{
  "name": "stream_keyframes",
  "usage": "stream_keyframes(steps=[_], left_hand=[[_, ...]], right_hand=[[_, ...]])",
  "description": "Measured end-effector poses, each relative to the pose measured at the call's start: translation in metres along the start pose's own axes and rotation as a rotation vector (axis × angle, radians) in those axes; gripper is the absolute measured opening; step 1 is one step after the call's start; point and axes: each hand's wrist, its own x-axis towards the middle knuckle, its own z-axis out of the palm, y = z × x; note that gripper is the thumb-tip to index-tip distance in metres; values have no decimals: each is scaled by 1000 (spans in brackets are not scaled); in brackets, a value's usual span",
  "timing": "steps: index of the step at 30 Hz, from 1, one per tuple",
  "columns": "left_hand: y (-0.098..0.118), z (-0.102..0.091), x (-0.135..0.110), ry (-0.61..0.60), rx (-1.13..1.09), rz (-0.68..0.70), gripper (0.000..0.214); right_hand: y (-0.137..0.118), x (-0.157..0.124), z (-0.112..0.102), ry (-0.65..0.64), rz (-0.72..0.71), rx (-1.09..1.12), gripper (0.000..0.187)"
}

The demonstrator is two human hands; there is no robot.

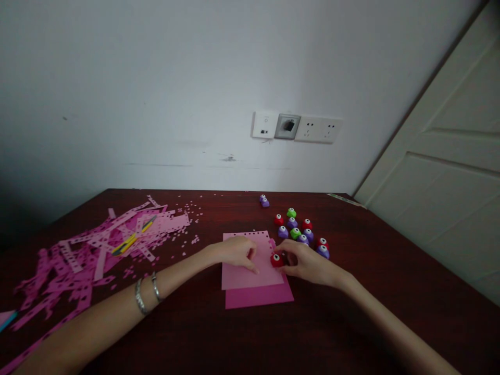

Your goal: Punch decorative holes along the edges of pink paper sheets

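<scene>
A light pink sheet of paper (pixel 238 278) lies over a darker pink sheet (pixel 258 298) on the table. Small punched holes run along its top edge and down part of the right edge. My left hand (pixel 237 251) rests on the light sheet, thumb and index finger apart; the other fingers are partly hidden. At the sheet's right edge, a red paper punch (pixel 276 260) with a white and black eye-like top is gripped between the thumb and fingers of my right hand (pixel 302 260). Whether the paper is inside its slot is hidden.
Several similar punches in red, purple and green (pixel 296 233) stand behind my right hand. Two purple ones (pixel 265 202) sit farther back. On the left, punched pink strips (pixel 94 245) are heaped under a yellow utility knife (pixel 130 240), with tiny cutouts (pixel 183 242) scattered beside them.
</scene>
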Motion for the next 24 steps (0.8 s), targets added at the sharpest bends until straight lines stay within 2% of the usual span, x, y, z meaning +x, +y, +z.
stream_keyframes(steps=[10, 17, 19, 24], left_hand=[[1, -3, -2, -2, -19, 9, 37], [11, -6, 18, -80, -330, 40, 37], [17, -5, 26, -137, -397, 7, 38], [26, -11, 40, -297, -528, -188, 31]], right_hand=[[5, 1, 0, -17, 32, 31, 25], [7, 2, 2, 19, -28, 53, 17], [7, 2, 2, 29, -14, 56, 17], [10, 5, 3, 20, -14, 80, 14]])
